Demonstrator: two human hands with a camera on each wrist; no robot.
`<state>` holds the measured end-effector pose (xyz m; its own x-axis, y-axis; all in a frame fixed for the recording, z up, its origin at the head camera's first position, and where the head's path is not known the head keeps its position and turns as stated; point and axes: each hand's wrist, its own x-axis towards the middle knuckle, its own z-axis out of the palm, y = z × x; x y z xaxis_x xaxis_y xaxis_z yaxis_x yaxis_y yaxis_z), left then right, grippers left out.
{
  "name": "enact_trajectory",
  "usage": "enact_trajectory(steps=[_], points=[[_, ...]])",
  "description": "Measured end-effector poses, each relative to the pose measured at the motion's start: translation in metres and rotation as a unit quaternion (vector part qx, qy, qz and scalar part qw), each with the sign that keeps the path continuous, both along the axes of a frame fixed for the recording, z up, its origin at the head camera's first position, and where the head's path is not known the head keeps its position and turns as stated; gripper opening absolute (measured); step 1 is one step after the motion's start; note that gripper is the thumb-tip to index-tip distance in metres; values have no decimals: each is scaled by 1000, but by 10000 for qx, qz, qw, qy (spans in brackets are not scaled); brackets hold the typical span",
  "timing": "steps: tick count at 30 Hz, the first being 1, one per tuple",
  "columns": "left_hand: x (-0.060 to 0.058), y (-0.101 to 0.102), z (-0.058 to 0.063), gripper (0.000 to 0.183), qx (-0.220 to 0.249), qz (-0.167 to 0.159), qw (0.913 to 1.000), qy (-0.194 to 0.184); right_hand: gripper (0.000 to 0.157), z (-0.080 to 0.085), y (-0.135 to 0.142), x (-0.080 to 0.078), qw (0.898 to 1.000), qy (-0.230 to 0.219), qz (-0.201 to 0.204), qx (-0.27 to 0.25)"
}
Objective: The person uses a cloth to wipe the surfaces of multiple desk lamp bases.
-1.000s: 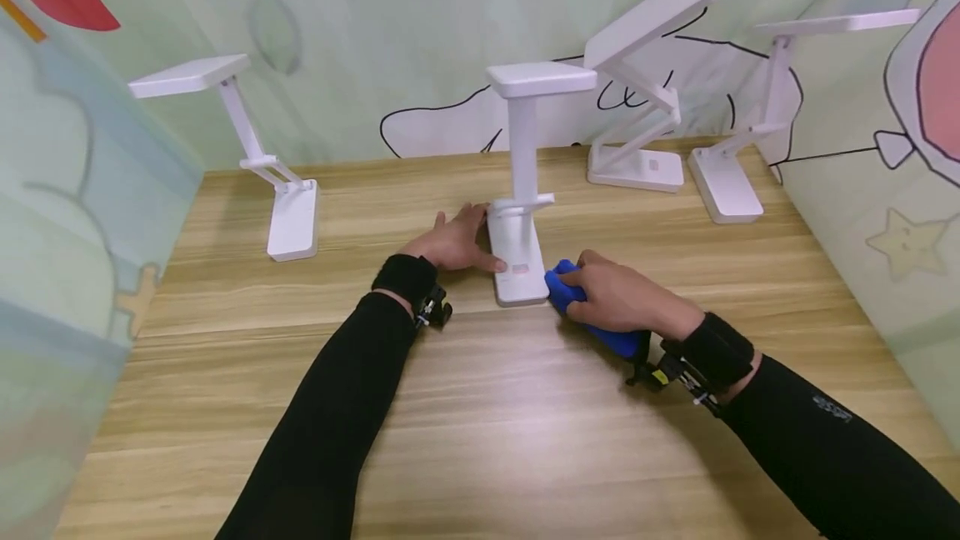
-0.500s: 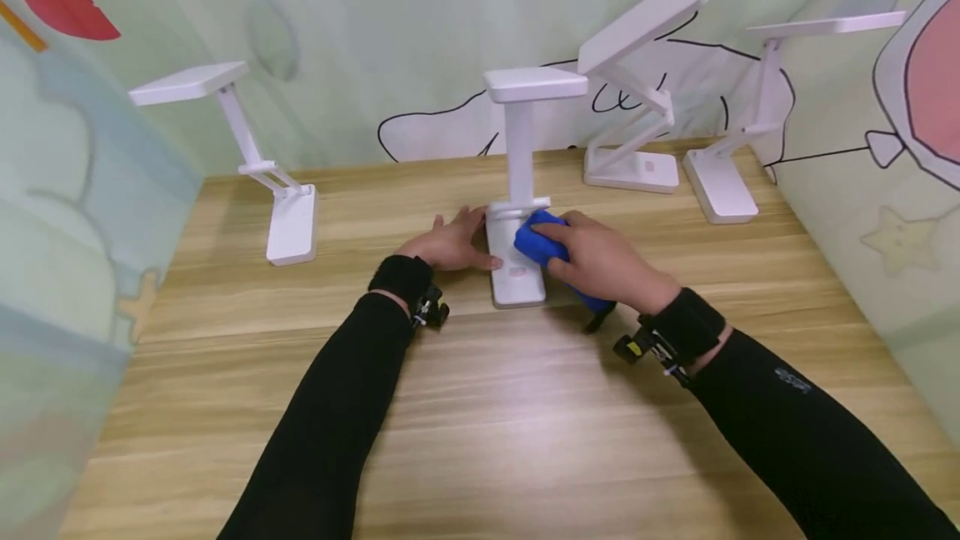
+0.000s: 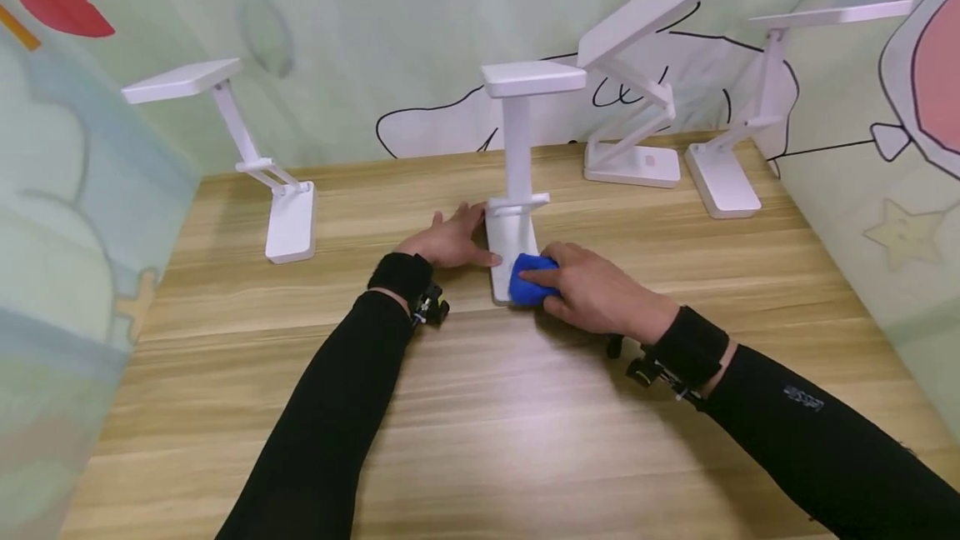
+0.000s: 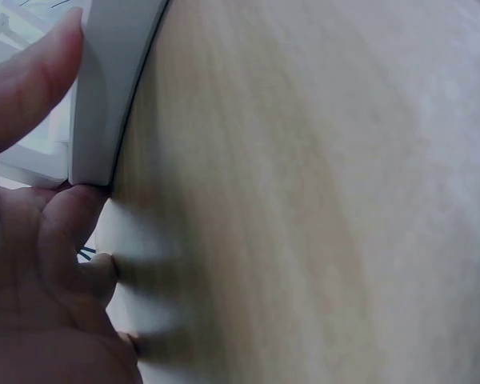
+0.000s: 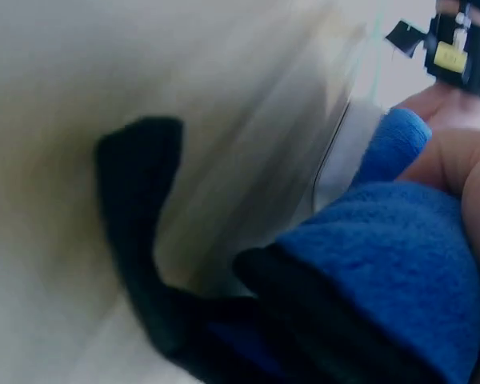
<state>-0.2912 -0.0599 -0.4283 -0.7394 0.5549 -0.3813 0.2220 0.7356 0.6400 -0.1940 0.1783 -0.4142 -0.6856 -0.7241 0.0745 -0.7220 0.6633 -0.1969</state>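
A white folding desk lamp [image 3: 517, 148] stands in the middle of the head view, its flat head above an oblong base [image 3: 504, 233]. My left hand [image 3: 450, 242] holds the base from the left. In the left wrist view its thumb [image 4: 44, 72] lies over the base's edge, and a finger touches the end corner. My right hand [image 3: 600, 288] grips a bunched blue cloth [image 3: 528, 282] and presses it on the near end of the base. The right wrist view shows the fluffy cloth [image 5: 384, 248] with a dark strap [image 5: 140, 192] hanging from it. The cloth hides the button area.
Another white lamp [image 3: 291, 223] stands to the left. Two more, one with a tilted head [image 3: 645, 11] and one with a level head [image 3: 832, 15], stand at the back right. Printed fabric walls [image 3: 337, 23] border the wooden tabletop [image 3: 480, 423] behind and at both sides.
The right hand moved the cloth from beside the base's near right corner up onto the base near the hinge, then back down to its near end. The left hand has stayed in place.
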Motion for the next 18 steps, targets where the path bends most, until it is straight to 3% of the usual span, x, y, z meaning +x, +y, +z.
enact_trajectory(steps=[4, 8, 10, 13, 16, 18], points=[[1, 3, 1, 103, 7, 14, 10000, -11, 43, -4, -10, -12, 9953, 783, -576, 32], [0, 1, 1, 100, 27, -25, 10000, 55, 41, -6, -26, -9, 9888, 1433, -402, 79], [0, 1, 1, 100, 49, -2, 10000, 57, 42, -5, -27, 0, 9908, 1342, -96, 115], [0, 1, 0, 101, 50, 66, 10000, -2, 44, -2, -17, 10, 9964, 801, 230, 142], [0, 1, 0, 103, 41, 70, 10000, -56, 43, -1, -6, 6, 9991, 408, 70, 106], [0, 1, -1, 103, 27, 59, 10000, -65, 42, -2, -4, -2, 9986, 454, -277, 35]])
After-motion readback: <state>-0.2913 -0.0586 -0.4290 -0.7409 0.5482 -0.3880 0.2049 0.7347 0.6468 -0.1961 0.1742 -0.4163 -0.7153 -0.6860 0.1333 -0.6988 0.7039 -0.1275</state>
